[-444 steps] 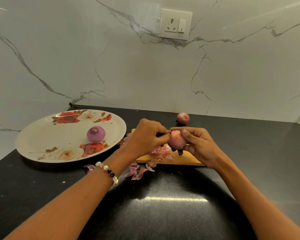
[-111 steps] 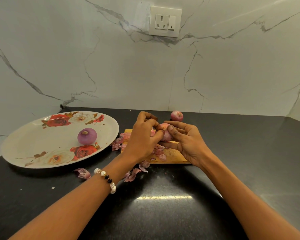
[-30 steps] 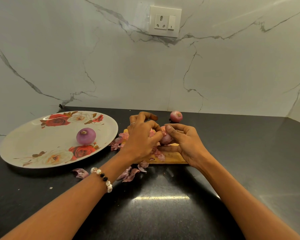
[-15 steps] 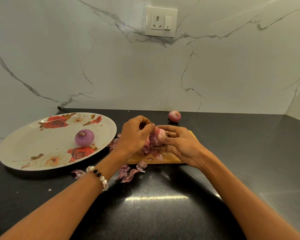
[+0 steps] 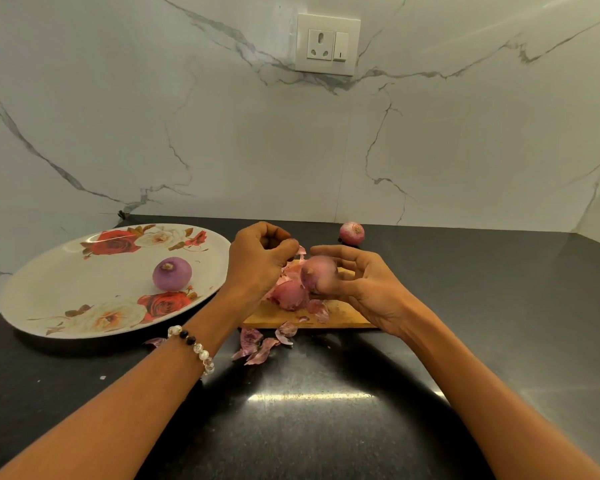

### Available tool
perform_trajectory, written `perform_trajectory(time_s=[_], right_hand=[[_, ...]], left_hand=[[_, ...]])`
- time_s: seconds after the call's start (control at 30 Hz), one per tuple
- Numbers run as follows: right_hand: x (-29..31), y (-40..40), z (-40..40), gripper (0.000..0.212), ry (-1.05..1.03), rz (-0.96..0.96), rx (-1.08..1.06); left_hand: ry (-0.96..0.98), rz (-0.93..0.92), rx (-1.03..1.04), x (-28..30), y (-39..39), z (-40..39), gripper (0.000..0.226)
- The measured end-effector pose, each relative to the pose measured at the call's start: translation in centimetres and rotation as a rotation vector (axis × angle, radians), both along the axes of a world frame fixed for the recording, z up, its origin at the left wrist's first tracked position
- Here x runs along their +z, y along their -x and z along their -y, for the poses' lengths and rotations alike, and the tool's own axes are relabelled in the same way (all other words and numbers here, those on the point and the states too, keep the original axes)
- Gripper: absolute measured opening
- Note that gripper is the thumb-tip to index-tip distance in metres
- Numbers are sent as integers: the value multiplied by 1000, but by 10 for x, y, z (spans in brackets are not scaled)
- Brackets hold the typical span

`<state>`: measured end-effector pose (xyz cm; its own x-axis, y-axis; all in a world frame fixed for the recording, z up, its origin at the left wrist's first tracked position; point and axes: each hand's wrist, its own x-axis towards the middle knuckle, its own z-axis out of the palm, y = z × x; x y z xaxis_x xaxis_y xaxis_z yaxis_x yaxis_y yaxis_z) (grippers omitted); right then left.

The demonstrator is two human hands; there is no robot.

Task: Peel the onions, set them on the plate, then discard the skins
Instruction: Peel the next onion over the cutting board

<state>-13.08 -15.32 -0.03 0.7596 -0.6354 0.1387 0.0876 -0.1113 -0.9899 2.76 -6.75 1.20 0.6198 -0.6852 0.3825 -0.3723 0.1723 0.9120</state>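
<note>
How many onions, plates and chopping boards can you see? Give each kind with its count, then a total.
Onions: 3: plated onion, held onion, back onion
Plate: 1
Chopping board: 1
Total: 5; the pink dome on the board looks like shed skin, uncounted.

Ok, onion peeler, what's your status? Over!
Right hand holds an onion above the cutting board. Left hand pinches a skin piece. One peeled onion on plate. Nothing blocking.

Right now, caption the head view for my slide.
Right hand holds an onion over the board; left hand pinches peeled skin.
</note>
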Motion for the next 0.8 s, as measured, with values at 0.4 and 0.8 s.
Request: perform_trajectory(time_s=[0.4, 0.8], right_hand=[[-3, 0, 5, 53, 109, 1, -40], [-6, -2, 7, 58, 335, -120, -144]], left_hand=[[-2, 536, -35, 0, 4, 0, 18], [-45, 826, -38, -4, 6, -2, 22]])
